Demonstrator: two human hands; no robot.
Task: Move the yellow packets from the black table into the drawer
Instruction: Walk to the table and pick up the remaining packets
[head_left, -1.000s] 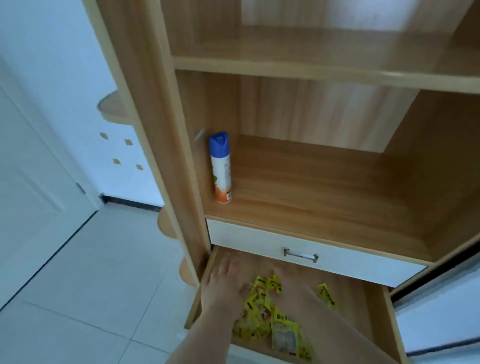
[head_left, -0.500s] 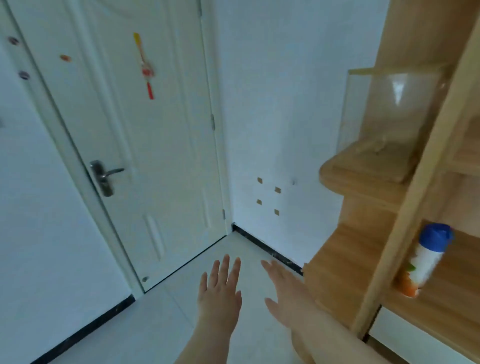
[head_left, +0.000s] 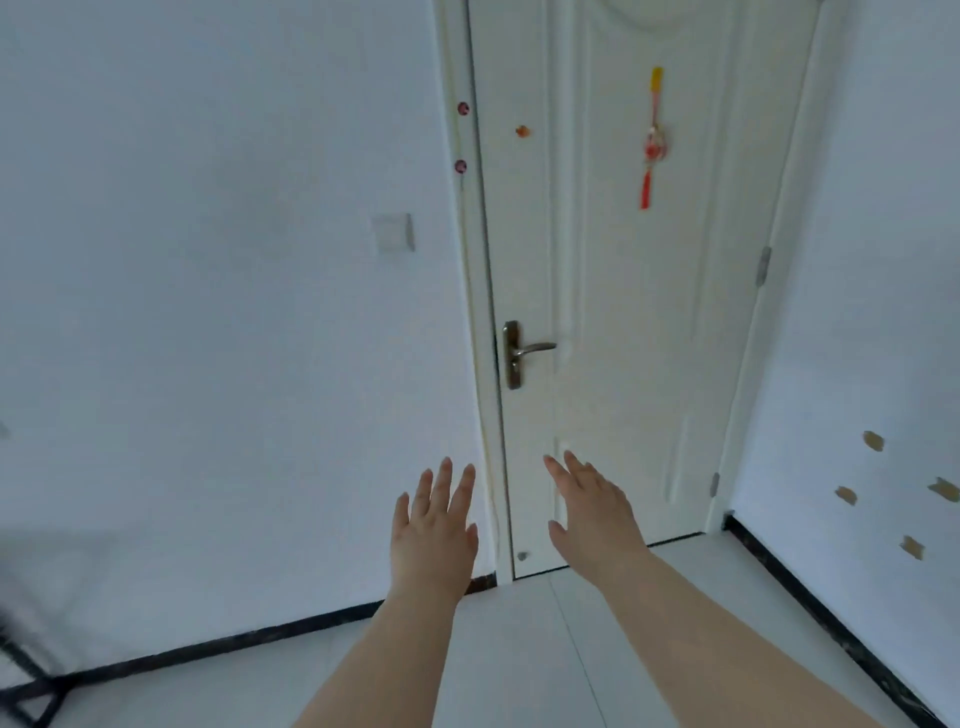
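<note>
- While the head camera faces a shut white door (head_left: 623, 312), both bare forearms reach forward with nothing in either hand.
- The left hand (head_left: 434, 530) is held flat with its back to the camera, fingers spread and straight, empty.
- The right hand (head_left: 592, 506) is likewise spread and empty, its fingers angled up and to the left.
- The hands are near each other but apart, both in front of the lower part of the door.
- A metal lever handle (head_left: 524, 351) sits on the door's left edge; a red and yellow tassel ornament (head_left: 653, 140) hangs higher up.
- A light switch (head_left: 393, 235) is on the wall left of the door.
- Pale floor tiles (head_left: 519, 649) meet a black skirting strip (head_left: 208, 644).
- The yellow packets, black table and drawer cannot be seen in this view.
</note>
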